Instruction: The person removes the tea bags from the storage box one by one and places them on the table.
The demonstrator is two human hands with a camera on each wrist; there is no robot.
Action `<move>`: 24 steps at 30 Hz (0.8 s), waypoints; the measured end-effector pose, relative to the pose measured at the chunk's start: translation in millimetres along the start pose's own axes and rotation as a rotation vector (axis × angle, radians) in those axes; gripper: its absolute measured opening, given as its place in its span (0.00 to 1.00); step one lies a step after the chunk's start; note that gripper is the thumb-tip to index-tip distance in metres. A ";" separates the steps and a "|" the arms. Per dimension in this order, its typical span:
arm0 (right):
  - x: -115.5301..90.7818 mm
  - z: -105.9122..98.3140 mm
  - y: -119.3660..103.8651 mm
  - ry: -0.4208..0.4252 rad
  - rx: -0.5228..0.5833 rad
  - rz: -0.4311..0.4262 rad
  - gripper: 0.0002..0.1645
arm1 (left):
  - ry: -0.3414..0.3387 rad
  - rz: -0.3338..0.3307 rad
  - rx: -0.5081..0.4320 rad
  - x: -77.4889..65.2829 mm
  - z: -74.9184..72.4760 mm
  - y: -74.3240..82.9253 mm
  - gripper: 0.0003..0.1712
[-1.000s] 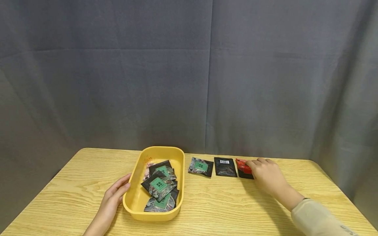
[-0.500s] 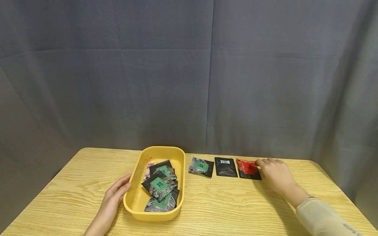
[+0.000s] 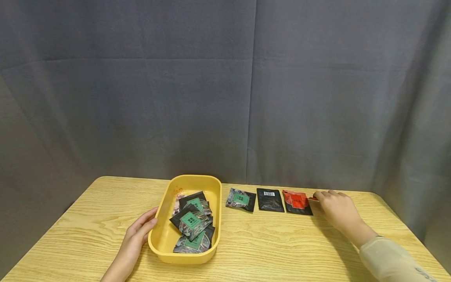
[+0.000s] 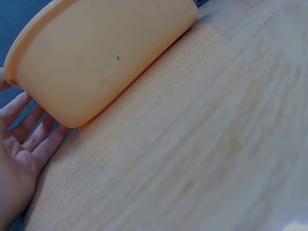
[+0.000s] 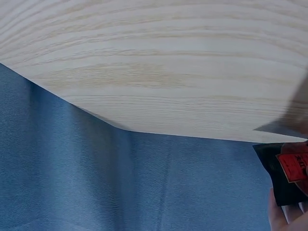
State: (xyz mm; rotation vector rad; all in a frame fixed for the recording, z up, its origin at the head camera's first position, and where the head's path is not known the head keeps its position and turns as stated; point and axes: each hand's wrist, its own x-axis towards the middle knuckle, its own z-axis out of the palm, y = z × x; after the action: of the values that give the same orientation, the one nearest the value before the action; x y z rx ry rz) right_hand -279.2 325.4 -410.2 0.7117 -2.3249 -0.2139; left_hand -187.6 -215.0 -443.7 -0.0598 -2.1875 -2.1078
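A yellow plastic bin (image 3: 155, 246) holds several dark sachets (image 3: 190, 220) with green labels. My left hand (image 3: 132, 237) rests against the bin's left side, and the left wrist view shows its fingers (image 4: 30, 126) fairly straight along the wall. My right hand (image 3: 336, 207) pinches a black and red sachet (image 5: 288, 175), mostly cut off at the right wrist view's edge; in the head view only a bit of red shows by the fingertips. To its left lies another red and black sachet (image 3: 296, 202), face up on the table.
Further left in the same row are a black sachet with a barcode (image 3: 270, 201) and a green-labelled sachet (image 3: 241, 199), the latter near the bin. The wood-grain table (image 3: 267, 246) ends at a grey curtain (image 3: 197, 98) behind it.
My right hand has moved off the red and black sachet in the row and shifted right, uncovering it. A second red-marked sachet now shows at its fingertips. My left hand and the bin stay put.
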 end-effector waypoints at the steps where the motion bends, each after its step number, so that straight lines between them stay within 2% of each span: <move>1: -0.8 -0.2 0.3 -0.003 0.002 0.003 0.15 | -0.002 0.000 0.001 0.0 -0.2 -0.2 0.30; 6: -3.6 -2.3 2.3 -0.069 -0.002 0.027 0.12 | -0.006 0.002 0.006 0.1 -0.8 -0.7 0.30; 13: -5.0 -1.0 6.2 -0.119 0.022 0.048 0.12 | 0.004 -0.012 0.007 0.0 -0.3 1.0 0.30; 24: -7.7 -3.4 3.6 -0.280 0.060 0.094 0.14 | 0.005 0.004 0.008 -0.4 1.0 1.1 0.29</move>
State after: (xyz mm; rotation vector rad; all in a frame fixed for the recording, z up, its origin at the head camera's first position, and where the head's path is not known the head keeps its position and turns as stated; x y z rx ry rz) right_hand -273.8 332.7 -410.8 0.6329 -2.6342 -0.2136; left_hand -187.2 -214.0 -442.6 -0.0586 -2.1912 -2.0949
